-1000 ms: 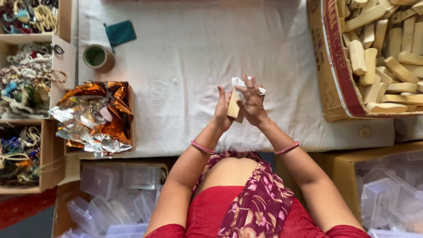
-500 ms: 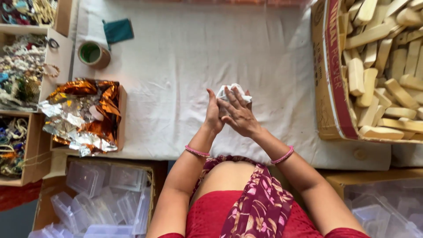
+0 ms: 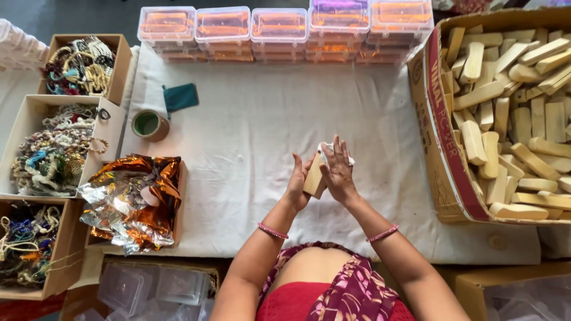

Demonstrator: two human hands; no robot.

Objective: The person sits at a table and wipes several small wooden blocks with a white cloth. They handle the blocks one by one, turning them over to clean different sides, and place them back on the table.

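A pale wooden block [image 3: 313,177] stands between my two palms over the white cloth [image 3: 250,125] in the middle of the table. My left hand [image 3: 297,181] presses against its left side. My right hand [image 3: 339,169] covers its right side, fingers spread upward. A bit of white wrapping [image 3: 328,147] shows at the block's top, partly hidden behind my right fingers. Both wrists wear pink bangles.
A big cardboard box [image 3: 443,119] of similar wooden blocks sits at the right. Orange foil sheets [image 3: 134,199] lie in a box at the left, beside boxes of beaded jewellery [image 3: 53,151]. A tape roll [image 3: 148,125], a green pouch [image 3: 180,96] and clear plastic cases [image 3: 279,30] stand farther back.
The view has tilted up, showing the row of plastic cases at the back. My hands stay together on the block, turning it slightly; my right fingers now spread upward.
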